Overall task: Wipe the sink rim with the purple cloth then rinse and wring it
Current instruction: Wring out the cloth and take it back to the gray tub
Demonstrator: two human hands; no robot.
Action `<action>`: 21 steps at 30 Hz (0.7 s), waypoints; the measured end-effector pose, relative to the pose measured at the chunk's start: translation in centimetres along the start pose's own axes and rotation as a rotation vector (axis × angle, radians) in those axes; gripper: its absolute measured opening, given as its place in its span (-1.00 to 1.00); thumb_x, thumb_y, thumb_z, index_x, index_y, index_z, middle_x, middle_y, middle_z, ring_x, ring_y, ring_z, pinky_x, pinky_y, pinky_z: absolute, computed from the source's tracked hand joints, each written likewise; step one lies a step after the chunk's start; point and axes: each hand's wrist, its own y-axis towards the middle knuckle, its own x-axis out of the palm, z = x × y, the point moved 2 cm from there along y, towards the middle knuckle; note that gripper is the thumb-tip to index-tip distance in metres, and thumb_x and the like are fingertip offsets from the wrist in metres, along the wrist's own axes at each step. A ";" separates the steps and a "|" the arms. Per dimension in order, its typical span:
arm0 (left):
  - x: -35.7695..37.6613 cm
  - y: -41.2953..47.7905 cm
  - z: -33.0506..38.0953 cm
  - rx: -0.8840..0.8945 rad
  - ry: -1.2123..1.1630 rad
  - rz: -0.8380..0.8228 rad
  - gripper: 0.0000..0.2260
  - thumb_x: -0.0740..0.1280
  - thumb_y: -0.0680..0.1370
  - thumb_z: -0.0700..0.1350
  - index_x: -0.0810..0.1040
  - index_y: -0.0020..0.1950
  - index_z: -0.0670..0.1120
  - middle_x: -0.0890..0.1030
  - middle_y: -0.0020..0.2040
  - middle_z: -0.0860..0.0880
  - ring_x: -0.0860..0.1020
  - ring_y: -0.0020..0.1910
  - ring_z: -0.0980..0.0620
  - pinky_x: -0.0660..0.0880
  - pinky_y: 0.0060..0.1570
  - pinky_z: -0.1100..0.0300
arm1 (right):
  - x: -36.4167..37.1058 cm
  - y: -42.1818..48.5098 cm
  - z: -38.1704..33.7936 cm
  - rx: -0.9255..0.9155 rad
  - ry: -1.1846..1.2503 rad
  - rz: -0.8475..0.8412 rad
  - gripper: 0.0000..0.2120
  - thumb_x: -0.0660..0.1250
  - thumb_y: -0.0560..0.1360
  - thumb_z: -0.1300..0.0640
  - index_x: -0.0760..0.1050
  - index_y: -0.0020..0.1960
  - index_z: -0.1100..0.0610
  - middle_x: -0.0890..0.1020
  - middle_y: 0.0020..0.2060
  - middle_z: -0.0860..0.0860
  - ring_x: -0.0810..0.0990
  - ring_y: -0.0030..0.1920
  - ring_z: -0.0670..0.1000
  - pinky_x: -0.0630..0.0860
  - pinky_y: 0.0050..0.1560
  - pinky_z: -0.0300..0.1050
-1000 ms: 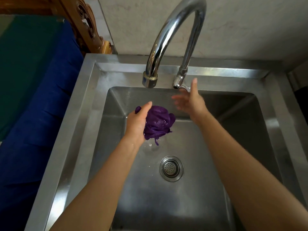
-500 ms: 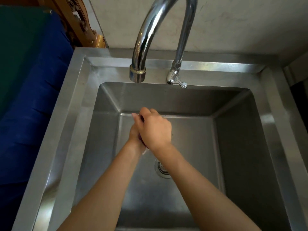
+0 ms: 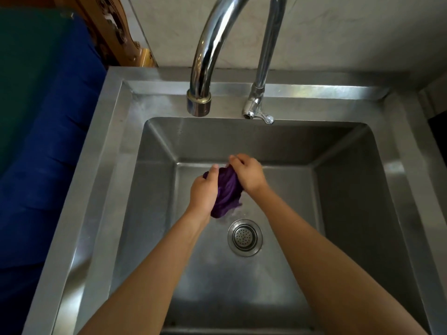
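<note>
The purple cloth (image 3: 226, 192) is bunched and twisted between both hands, held over the steel sink basin just above and left of the drain (image 3: 244, 237). My left hand (image 3: 204, 191) grips its lower left side. My right hand (image 3: 248, 174) is closed on its upper right end. A few drops or a thin trickle show under the cloth. The sink rim (image 3: 113, 131) runs around the basin. No water runs from the curved faucet spout (image 3: 198, 102).
The faucet's small lever handle (image 3: 262, 116) sits on the back rim, right of the spout. A blue and green cloth surface (image 3: 43, 141) lies left of the sink, with carved wood (image 3: 113, 32) behind it. A pale wall stands at the back.
One second ago only my left hand held the cloth and my right hand was up near the faucet handle. My right hand came down onto the cloth; now both hands twist it.
</note>
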 end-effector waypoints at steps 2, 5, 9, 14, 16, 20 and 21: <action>-0.4 -0.3 0.2 0.054 0.014 -0.022 -0.64 0.16 0.57 0.15 0.56 -0.24 -0.04 0.65 -0.24 -0.08 0.64 -0.19 -0.08 0.58 -0.12 0.07 | -0.6 -0.6 0.5 0.021 0.153 -0.107 -0.71 0.11 0.61 0.05 0.54 0.09 0.18 0.58 -0.10 0.07 0.55 -0.16 0.03 0.49 -0.32 -0.17; -0.6 -0.2 0.2 0.063 -0.009 0.027 -0.63 0.15 0.56 0.18 0.55 -0.26 -0.03 0.63 -0.27 -0.03 0.62 -0.21 -0.02 0.56 -0.21 0.14 | -0.9 -2.4 0.4 0.005 0.262 -0.214 -0.68 0.07 0.61 -0.03 0.47 0.25 0.02 0.58 -0.02 -0.03 0.57 -0.15 -0.08 0.49 -0.40 -0.31; 0.3 -0.2 0.1 0.003 -0.160 0.148 -0.58 0.19 0.51 0.22 0.61 -0.36 -0.01 0.64 -0.25 -0.06 0.63 -0.13 -0.11 0.57 -0.03 -0.03 | 0.7 -4.7 -0.9 -0.257 0.005 -0.013 -0.76 0.18 0.55 -0.09 0.49 0.08 0.01 0.63 -0.04 -0.01 0.58 -0.06 0.01 0.49 -0.07 -0.13; 0.9 -0.7 0.7 0.006 -0.136 0.172 -0.48 0.13 0.45 0.28 0.56 -0.54 0.00 0.60 -0.41 -0.08 0.60 -0.27 -0.19 0.56 -0.07 -0.16 | 0.8 -5.4 -2.4 -0.317 -0.336 0.256 -0.67 0.08 0.59 -0.07 0.43 -0.08 0.17 0.65 -0.21 0.16 0.59 -0.14 0.25 0.38 -0.22 -0.01; 0.7 -0.8 1.0 0.059 -0.052 0.217 -0.46 0.13 0.53 0.17 0.49 -0.57 -0.07 0.56 -0.44 -0.09 0.56 -0.33 -0.15 0.52 -0.16 -0.09 | 0.7 -5.0 -2.5 -0.327 -0.355 0.286 -0.66 0.06 0.61 -0.02 0.45 -0.09 0.21 0.65 -0.23 0.20 0.59 -0.15 0.28 0.38 -0.23 0.00; 0.8 -1.0 1.5 0.214 0.112 0.262 -0.48 0.11 0.59 0.09 0.35 -0.55 -0.07 0.48 -0.48 -0.09 0.46 -0.39 -0.10 0.40 -0.29 0.03 | 0.6 -4.5 -2.2 -0.184 -0.198 0.310 -0.63 0.06 0.61 0.04 0.50 -0.15 0.25 0.64 -0.23 0.26 0.58 -0.15 0.29 0.40 -0.20 0.00; 0.8 -1.1 1.6 0.253 0.158 0.267 -0.49 0.11 0.60 0.07 0.32 -0.54 -0.05 0.46 -0.49 -0.08 0.44 -0.41 -0.09 0.35 -0.32 0.08 | 0.6 -4.4 -2.0 -0.133 -0.141 0.291 -0.63 0.06 0.61 0.05 0.49 -0.19 0.24 0.64 -0.23 0.26 0.57 -0.16 0.27 0.39 -0.20 -0.02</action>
